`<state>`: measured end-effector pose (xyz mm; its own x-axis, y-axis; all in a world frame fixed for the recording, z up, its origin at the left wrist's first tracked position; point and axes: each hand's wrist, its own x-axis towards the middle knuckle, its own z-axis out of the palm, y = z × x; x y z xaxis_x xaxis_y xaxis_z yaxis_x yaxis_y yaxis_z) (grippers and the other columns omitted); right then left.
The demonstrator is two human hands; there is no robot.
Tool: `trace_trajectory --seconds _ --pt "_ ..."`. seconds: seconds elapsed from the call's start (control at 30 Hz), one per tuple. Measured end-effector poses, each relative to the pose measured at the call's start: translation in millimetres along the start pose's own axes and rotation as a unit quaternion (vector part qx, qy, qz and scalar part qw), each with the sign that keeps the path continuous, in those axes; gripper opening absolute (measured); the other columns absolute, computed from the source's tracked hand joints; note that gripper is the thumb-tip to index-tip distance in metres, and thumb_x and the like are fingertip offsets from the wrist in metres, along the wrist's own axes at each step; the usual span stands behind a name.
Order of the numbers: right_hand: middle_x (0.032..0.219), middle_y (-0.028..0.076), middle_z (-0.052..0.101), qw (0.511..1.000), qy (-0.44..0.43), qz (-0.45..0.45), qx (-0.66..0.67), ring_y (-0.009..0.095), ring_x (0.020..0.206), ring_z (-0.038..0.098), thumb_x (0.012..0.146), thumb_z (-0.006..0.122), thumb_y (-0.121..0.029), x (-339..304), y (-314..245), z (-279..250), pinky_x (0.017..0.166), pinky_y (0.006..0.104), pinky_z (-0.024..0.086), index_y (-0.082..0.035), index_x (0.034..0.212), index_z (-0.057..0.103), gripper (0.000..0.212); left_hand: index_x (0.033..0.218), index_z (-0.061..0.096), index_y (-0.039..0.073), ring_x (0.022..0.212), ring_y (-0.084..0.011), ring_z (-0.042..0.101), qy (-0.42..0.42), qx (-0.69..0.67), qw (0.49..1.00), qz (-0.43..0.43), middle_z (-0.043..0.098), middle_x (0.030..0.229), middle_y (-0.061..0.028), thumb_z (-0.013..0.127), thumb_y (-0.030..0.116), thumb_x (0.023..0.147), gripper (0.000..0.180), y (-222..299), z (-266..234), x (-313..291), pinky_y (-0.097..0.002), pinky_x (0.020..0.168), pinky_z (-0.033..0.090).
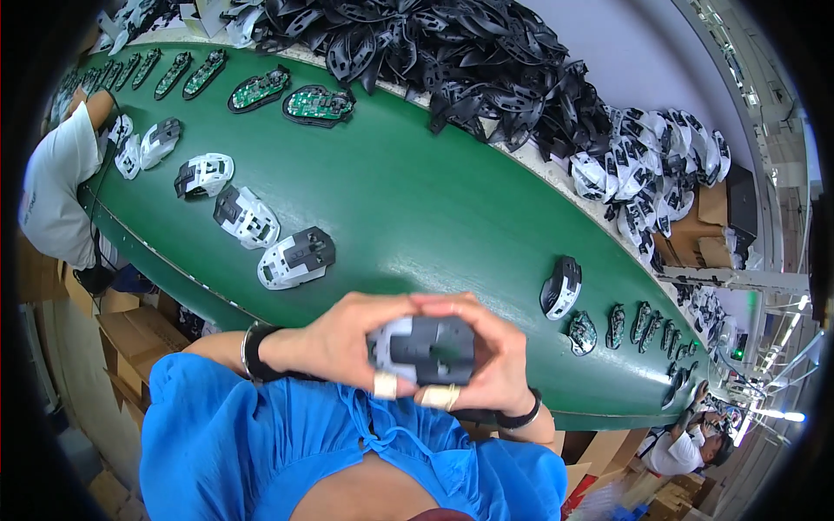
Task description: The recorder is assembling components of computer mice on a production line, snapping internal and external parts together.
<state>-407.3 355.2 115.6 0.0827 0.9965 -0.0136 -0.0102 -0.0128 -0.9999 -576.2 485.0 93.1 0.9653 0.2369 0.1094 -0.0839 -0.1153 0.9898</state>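
Note:
Between my two hands, close to my body, is a black and light-grey computer mouse shell (430, 347). My left hand (352, 339) closes round its left end, and my right hand (499, 352) wraps its right end. Both thumbs press its near side, each with a pale wrap. The shell's underside is hidden. Left of my hands, a white and black mouse shell (296, 259) lies on the green work surface (417, 208). Further left lie another shell (247, 217) and several more like it. To the right rests a single white and black shell (561, 287).
Mouse bases with green circuit boards (318, 105) line the far left edge; more (582, 333) run off to the right. Behind rise a heap of black plastic parts (408, 43) and a pile of white shells (643, 165). One person (65, 182) sits left, another (682, 447) right.

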Motion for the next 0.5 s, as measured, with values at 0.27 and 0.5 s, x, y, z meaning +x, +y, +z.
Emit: trace_trajectory --seconds 0.27,0.5 --pt "0.120 0.012 0.058 0.945 0.118 -0.171 -0.254 0.030 0.107 0.057 0.056 0.085 -0.018 37 14 -17 0.092 0.0402 0.046 -0.005 0.114 0.060 0.065 0.142 0.026 0.002 0.138 -0.0329 0.023 0.062 -0.024 0.997 0.027 0.028 0.146 -0.0185 0.082 0.025 0.063 0.100 -54 -13 31 -0.0411 0.110 0.025" --pt "0.114 0.012 0.058 0.866 -0.014 -0.267 -0.423 0.031 0.103 0.058 0.068 0.076 -0.026 76 10 -15 0.089 0.0446 0.046 -0.005 0.116 0.058 0.055 0.129 0.046 0.011 0.102 -0.0265 0.060 0.086 -0.696 0.695 -0.157 0.058 0.115 -0.0105 0.060 0.033 0.089 0.048 -70 -10 32 -0.0460 0.090 0.049"
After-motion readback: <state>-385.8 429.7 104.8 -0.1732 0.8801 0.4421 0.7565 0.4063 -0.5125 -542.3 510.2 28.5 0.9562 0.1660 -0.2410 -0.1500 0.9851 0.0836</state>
